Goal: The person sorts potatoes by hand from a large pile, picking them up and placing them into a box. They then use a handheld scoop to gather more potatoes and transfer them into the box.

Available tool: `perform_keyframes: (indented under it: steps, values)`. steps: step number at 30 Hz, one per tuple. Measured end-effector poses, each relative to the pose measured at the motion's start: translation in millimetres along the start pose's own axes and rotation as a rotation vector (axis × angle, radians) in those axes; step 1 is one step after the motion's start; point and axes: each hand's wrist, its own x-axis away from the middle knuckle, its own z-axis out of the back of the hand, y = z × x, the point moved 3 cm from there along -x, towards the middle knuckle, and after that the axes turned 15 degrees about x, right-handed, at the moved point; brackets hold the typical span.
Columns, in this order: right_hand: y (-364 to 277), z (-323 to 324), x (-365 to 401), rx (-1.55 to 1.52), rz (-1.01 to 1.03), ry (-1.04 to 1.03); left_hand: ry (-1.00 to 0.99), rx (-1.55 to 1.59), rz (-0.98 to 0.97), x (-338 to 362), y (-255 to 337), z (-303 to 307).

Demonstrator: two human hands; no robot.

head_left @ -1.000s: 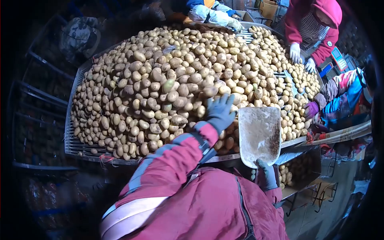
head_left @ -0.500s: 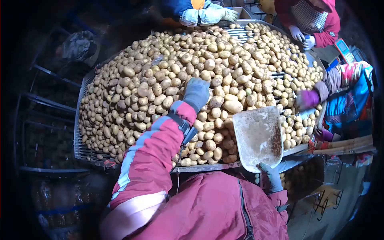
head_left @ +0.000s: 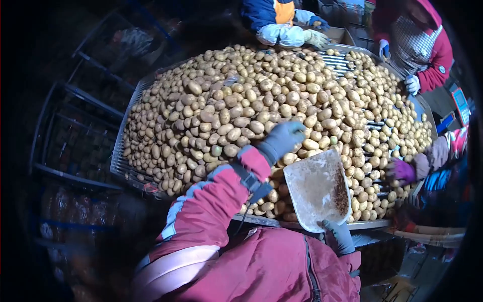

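Note:
A wide heap of potatoes (head_left: 241,110) spreads in front of me. My left hand (head_left: 284,141), in a grey-blue glove, is just above the heap with its fingers curled together. Whatever may be inside those fingers is hidden. My right hand (head_left: 339,236), also gloved, grips the near end of a worn, pale scoop (head_left: 317,186) with brown stains. The scoop has nothing in it and lies tilted over the near edge of the heap, just right of my left hand.
A slatted metal table (head_left: 118,156) with a raised rim bears the potatoes. Co-workers' gloved hands are around it: a white glove (head_left: 317,39) at the back, a blue-white glove (head_left: 412,84) at far right, a purple glove (head_left: 402,171) at right. Metal racks (head_left: 75,173) stand left.
My left hand has moved right and towards me, nearer the scoop. The scoop has shifted left over the heap. The far-right co-worker's hands have come apart. My view has turned slightly left.

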Motion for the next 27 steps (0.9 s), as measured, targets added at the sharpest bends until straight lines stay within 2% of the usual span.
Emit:
perform_keyframes:
  steps: [1,2,3,4,5,6,7,8,9,10,12,13,14,15,16,17,18,19,20,22,24,25,26,27]
  values:
    - [-3.5,-7.2,-4.1,0.017,-0.005,-0.013,0.064,0.109,0.016,13.7,1.5,-10.7]
    - [-11.1,-17.9,-8.6,-0.027,0.172,0.050,0.130,0.220,0.030,25.8,3.1,-17.6]
    - [-17.7,-23.9,-13.0,-0.078,0.352,0.110,0.220,-0.101,-0.067,43.2,35.5,-0.3]
    - [-17.9,-26.4,-18.0,-0.069,0.342,0.098,0.254,-0.115,-0.010,50.8,16.4,23.9]
    - [-14.0,-25.5,-24.7,-0.041,0.346,0.101,0.403,-0.462,-0.025,60.6,3.2,54.5]
    - [-11.8,-23.8,-28.4,-0.012,0.352,0.106,0.477,-0.847,0.016,69.7,-52.3,89.0]
    - [-11.8,-20.9,-29.2,-0.003,0.355,0.097,0.685,-0.843,-0.057,91.7,-40.8,121.3]
    - [-7.5,-16.6,-29.7,-0.029,0.213,0.097,0.891,-0.833,-0.131,116.8,-28.2,153.1]
    - [-2.7,-15.6,-29.7,-0.053,0.069,0.097,0.887,-0.877,-0.002,136.1,-79.5,191.8]
    - [-3.4,-18.7,-29.3,-0.037,0.069,0.085,0.883,-0.919,0.131,152.0,-148.3,221.6]
    - [-8.5,-25.9,-28.6,-0.011,0.165,0.114,0.805,-1.065,0.378,141.0,-204.9,215.5]
    - [-1.2,-24.2,-37.7,0.056,0.364,0.169,0.817,-0.965,0.365,131.4,-172.5,197.5]
    - [-5.8,-26.3,-37.2,0.065,0.367,0.166,0.828,-0.981,0.403,117.3,-185.5,190.2]
    - [-12.0,-30.6,-28.7,0.043,0.251,0.159,0.719,-1.004,0.384,108.3,-140.8,176.1]
    - [-18.2,-37.1,-21.1,0.022,0.135,0.154,0.769,-0.867,0.212,103.8,-89.7,155.4]
    - [-28.8,-51.3,-16.8,0.058,0.200,0.205,0.813,-0.728,0.039,98.6,-46.5,137.7]
    - [-28.3,-55.0,-17.7,0.070,0.196,0.209,0.620,-0.720,0.286,87.1,-33.0,128.3]
    - [-24.7,-52.3,-23.9,0.060,0.169,0.205,0.576,-0.348,0.174,76.8,-48.3,123.8]
    - [-23.5,-53.9,-27.3,0.048,0.143,0.202,0.613,-0.688,0.218,72.7,-24.5,107.8]
    - [-37.2,-86.1,-15.0,0.009,0.101,0.238,0.452,-0.112,0.058,71.1,-29.1,105.3]
    - [-47.2,-112.4,-8.3,0.015,0.182,0.253,0.361,-0.266,0.037,92.3,-7.5,105.7]
    - [-48.3,-122.0,-5.9,0.023,0.183,0.259,0.349,-0.216,0.041,111.9,15.0,114.4]
    - [-47.8,-130.1,-7.6,0.026,0.173,0.240,0.452,-0.117,0.021,129.0,14.7,117.2]
    - [-47.5,-139.7,-9.8,0.030,0.161,0.217,0.567,0.009,-0.090,141.9,-13.9,122.1]
